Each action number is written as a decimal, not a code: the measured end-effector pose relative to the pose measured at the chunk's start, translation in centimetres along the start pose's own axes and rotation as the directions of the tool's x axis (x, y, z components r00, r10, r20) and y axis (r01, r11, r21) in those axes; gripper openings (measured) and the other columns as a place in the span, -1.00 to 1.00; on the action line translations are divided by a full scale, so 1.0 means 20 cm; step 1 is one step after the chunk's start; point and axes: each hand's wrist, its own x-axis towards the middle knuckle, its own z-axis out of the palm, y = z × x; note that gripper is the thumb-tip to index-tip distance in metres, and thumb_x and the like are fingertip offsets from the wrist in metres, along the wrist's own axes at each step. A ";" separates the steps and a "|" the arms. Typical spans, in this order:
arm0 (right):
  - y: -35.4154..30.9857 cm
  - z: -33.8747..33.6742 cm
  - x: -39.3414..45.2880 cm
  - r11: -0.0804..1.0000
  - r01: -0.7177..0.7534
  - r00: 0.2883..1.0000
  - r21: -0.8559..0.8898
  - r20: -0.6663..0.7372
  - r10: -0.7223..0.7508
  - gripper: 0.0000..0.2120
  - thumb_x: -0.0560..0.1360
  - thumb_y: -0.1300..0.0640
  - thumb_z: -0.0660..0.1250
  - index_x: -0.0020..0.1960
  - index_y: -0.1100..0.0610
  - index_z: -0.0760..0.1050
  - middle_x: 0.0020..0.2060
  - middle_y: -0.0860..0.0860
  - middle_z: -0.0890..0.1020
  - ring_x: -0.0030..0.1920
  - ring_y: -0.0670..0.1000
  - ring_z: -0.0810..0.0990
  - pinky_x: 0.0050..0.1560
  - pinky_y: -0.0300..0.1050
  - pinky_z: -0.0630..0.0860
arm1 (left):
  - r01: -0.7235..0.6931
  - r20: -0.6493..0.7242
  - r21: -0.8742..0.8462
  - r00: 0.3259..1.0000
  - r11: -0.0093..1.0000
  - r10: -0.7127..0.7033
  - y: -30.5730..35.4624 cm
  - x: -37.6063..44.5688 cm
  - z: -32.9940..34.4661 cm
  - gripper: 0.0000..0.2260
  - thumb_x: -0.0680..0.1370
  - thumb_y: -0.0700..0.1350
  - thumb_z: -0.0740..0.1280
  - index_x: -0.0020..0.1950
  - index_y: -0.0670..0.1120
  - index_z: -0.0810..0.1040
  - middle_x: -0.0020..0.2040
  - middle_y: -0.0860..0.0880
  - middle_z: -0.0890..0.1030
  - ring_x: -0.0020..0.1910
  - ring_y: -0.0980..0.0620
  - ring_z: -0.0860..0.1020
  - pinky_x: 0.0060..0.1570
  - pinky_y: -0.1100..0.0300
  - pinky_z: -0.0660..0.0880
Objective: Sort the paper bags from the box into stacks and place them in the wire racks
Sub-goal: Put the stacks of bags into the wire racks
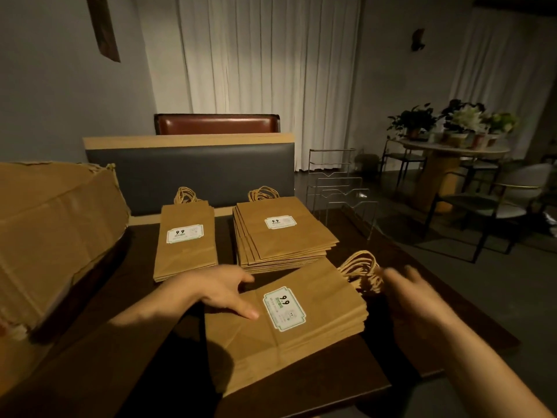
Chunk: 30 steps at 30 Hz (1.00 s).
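A dark table [144,351] is taken as the landmark, and everything of the task is set on it or at its edges. At its left edge a large cardboard box [54,236] is propped, its flaps torn open, presumably so that the bags can be drawn out sideways. At the table's far right corner the wire racks [337,191] are stood empty, it seems, with their slots facing the worker for loading once the stacks are squared. On the far middle of the table a broad stack [283,236] of paper bags is laid flat, labels up and handles pointing away, its layers fanned slightly; just to its left a narrow stack [185,239] is laid the same way, apart from it, so the sizes appear to be kept separate. Nearest the table's front edge a third stack [289,324] is laid at an angle, its twisted handles [361,271] turned toward the right side. The left hand [223,289] is pressed flat on this stack's near-left part, fingers straight and spread, apparently to hold the sheets from sliding. The right hand [413,294] is blurred beside the handles; whether anything is pinched cannot be told, though it is likely reaching to gather or align them. Sorting seems well on, racking not yet begun.
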 end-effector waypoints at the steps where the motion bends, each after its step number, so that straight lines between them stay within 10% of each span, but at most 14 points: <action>1: -0.06 -0.01 0.01 0.995 0.096 0.993 0.012 -0.071 -0.095 -0.14 0.47 -0.12 0.40 0.61 -0.02 0.00 0.55 0.12 0.22 0.46 0.20 0.32 0.37 0.15 0.35 | -0.021 -0.088 -0.077 0.996 0.997 0.014 0.00 0.00 -0.02 -0.31 0.44 0.10 0.45 0.50 -0.01 0.28 0.45 0.03 0.38 0.41 0.02 0.36 0.33 0.15 0.31; 6: -0.49 0.13 0.22 0.843 0.462 0.879 -0.277 0.018 -0.476 -0.66 0.64 -0.01 0.19 0.38 0.05 0.45 0.22 0.08 0.59 0.10 0.03 0.60 0.08 -0.06 0.55 | -0.118 -0.443 -0.622 0.868 0.774 -0.224 0.04 0.14 -0.18 -0.48 0.59 -0.04 0.30 0.51 -0.08 0.25 0.42 -0.03 0.43 0.33 0.01 0.44 0.01 0.27 0.37; 12: -0.54 0.50 0.88 0.752 0.183 0.975 -0.633 0.212 -0.058 -0.69 0.62 -0.09 0.22 -0.09 0.15 0.49 -0.09 0.10 0.59 -0.12 0.02 0.58 -0.08 -0.12 0.49 | 0.048 -0.213 -0.888 0.838 0.457 -0.502 -0.07 0.59 -0.27 -0.53 0.60 -0.04 0.29 0.45 -0.15 0.27 0.34 -0.16 0.45 0.32 -0.15 0.41 0.32 -0.03 0.31; 19: -0.44 0.59 1.11 0.865 0.060 0.946 -0.499 0.304 0.110 -0.67 0.49 -0.07 0.43 0.05 0.18 0.55 -0.11 0.05 0.63 -0.18 -0.05 0.59 -0.28 -0.25 0.47 | 0.181 0.045 -0.969 0.798 0.167 -0.601 -0.28 0.88 -0.27 -0.58 0.52 -0.03 0.40 0.28 -0.24 0.50 -0.02 -0.24 0.58 0.01 -0.19 0.55 -0.03 0.08 0.44; 25: -0.32 0.67 1.08 0.946 0.047 0.909 -0.322 0.406 0.093 -0.51 0.43 -0.03 0.51 0.21 0.20 0.48 0.10 0.11 0.63 0.08 0.09 0.62 0.11 -0.05 0.57 | 0.272 0.122 -0.944 0.813 0.186 -0.570 -0.33 0.92 -0.32 -0.57 0.32 0.02 0.56 0.09 -0.16 0.59 0.02 -0.22 0.65 0.01 -0.22 0.63 0.13 -0.06 0.54; 30: -0.31 0.57 1.05 0.996 -0.030 0.864 -0.085 0.499 0.069 -0.55 0.40 0.22 0.53 0.25 0.26 0.52 0.05 0.18 0.68 0.05 0.16 0.66 0.11 0.11 0.59 | -0.099 -0.220 -0.958 0.854 0.268 -0.471 -0.10 0.75 -0.27 -0.58 0.38 -0.14 0.54 0.19 -0.11 0.51 0.04 -0.12 0.66 -0.04 -0.10 0.64 0.01 0.00 0.57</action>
